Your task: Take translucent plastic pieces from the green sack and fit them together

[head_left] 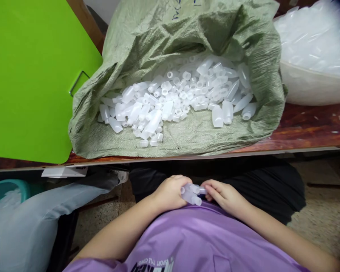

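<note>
Close to my lap, my left hand (173, 192) is wrapped round several small translucent plastic bottles (190, 193), their open necks pointing right. Facing it, my right hand (219, 193) pinches one more small plastic bottle (203, 190) at the edge of the bunch. Whether that bottle touches the others I cannot tell. Beyond my hands, on the table, lies a pale green woven sack (204, 139) with its mouth towards me. A heap of the same translucent bottles (170, 102) spills from inside it.
The reddish-brown table (308, 130) has its front edge just past my lap. A bright green board (36, 75) stands at left, a full white basin (314, 85) at right. Lower left are a teal tub (24, 189) and another person's grey-clad leg (45, 215).
</note>
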Demonstrator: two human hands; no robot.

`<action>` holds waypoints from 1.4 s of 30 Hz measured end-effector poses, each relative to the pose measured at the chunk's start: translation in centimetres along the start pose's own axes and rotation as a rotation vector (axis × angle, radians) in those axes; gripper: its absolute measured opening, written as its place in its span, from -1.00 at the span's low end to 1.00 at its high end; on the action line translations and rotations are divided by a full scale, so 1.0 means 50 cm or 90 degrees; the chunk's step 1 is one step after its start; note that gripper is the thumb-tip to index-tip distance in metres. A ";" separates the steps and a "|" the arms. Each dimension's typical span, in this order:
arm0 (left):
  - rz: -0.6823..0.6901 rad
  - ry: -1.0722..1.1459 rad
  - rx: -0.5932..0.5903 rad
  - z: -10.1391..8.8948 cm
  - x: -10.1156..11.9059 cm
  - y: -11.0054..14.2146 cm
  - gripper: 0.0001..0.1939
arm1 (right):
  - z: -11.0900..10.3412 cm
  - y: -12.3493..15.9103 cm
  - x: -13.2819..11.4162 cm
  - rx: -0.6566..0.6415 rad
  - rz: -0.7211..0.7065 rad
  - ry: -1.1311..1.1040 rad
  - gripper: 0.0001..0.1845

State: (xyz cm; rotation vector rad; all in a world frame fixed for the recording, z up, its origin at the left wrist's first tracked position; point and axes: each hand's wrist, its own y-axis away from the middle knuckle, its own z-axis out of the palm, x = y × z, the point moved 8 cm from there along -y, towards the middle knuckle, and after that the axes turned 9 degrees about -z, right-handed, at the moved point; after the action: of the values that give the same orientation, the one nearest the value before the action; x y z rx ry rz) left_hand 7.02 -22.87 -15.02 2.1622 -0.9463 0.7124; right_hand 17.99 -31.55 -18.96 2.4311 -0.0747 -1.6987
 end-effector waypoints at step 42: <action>-0.056 0.070 0.066 -0.048 -0.035 0.009 -0.69 | -0.041 -0.099 -0.164 -0.137 -0.093 0.124 -0.77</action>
State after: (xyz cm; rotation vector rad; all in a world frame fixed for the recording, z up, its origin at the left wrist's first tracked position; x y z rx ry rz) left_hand 5.15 -20.55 -14.55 2.2142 -0.7675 0.8447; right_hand 16.75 -25.31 -11.54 2.4728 0.3017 -1.4271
